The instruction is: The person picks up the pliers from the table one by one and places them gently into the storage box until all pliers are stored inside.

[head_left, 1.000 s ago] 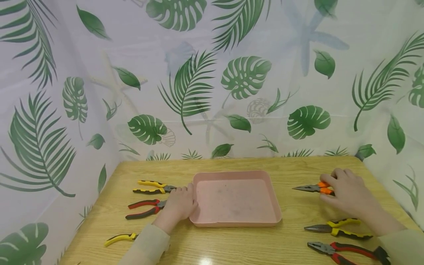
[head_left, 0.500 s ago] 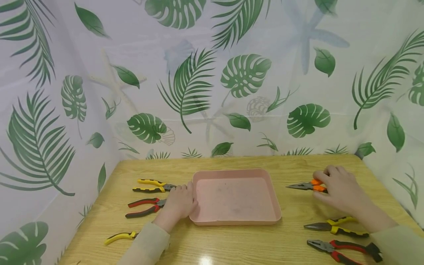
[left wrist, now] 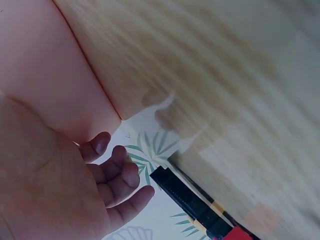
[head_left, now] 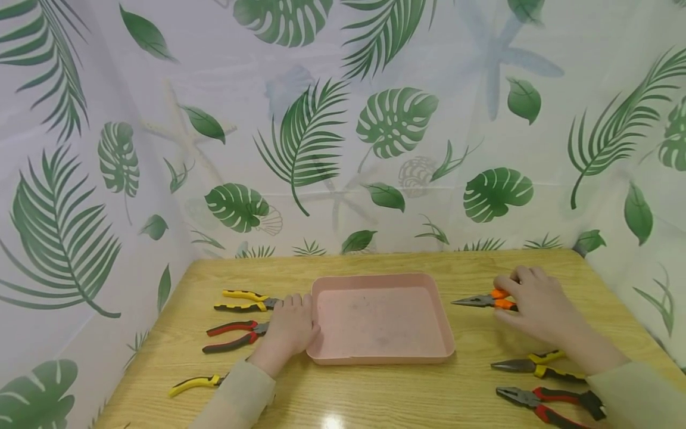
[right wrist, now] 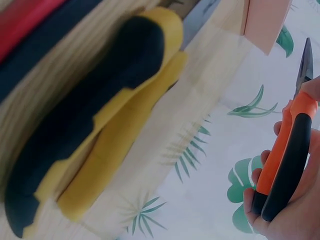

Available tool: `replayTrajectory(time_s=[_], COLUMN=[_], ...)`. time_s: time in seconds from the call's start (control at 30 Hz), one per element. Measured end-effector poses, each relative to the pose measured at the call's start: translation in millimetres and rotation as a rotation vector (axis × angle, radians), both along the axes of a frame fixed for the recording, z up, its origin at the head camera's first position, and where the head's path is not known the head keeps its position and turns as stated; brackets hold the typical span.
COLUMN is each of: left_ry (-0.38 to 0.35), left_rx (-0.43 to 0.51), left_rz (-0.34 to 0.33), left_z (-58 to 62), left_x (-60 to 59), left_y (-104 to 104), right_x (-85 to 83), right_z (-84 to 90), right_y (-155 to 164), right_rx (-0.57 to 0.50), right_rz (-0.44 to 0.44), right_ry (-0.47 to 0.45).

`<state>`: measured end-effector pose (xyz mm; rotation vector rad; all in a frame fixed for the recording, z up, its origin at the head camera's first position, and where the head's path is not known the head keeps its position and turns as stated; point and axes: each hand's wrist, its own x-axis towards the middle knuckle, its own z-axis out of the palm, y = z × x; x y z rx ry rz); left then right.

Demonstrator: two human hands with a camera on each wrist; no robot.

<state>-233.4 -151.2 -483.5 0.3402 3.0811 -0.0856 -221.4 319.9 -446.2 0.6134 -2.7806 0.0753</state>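
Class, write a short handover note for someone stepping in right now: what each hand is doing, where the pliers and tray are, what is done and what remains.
Right hand holds the orange pliers, tip toward the pink tray.
Left hand rests against the tray's left edge, holding nothing.
Done: nothing lies in the tray.
Left: orange pliers, plus three pairs left of the tray and two on the right, all on the table.

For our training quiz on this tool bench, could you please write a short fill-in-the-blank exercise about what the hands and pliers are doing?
1. The right hand holds long-nose pliers with ____ handles.
2. The left hand rests against the tray, whose colour is ____.
3. The held pliers point their tip toward the ____.
4. Nearest the table's front right corner lie pliers with red and ____ handles.

Missing words: orange; pink; tray; black
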Motion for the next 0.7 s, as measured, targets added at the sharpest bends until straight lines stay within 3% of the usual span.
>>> replayTrajectory(time_s=[0.3, 0.7], left_ry=[0.104, 0.138], left_rx=[-0.089, -0.099], left_rz=[-0.034, -0.044], left_z=[3.8, 1.6], left_x=[5.8, 4.5], left_y=[2.6, 1.5], right_x=[-0.4, -0.3], right_z=[1.4, 0.4], right_y=[-10.9, -19.3], right_rx=[-0.029, -0.048], right_rz=[0.001, 0.042], right_ry=[-0.022, 0.016])
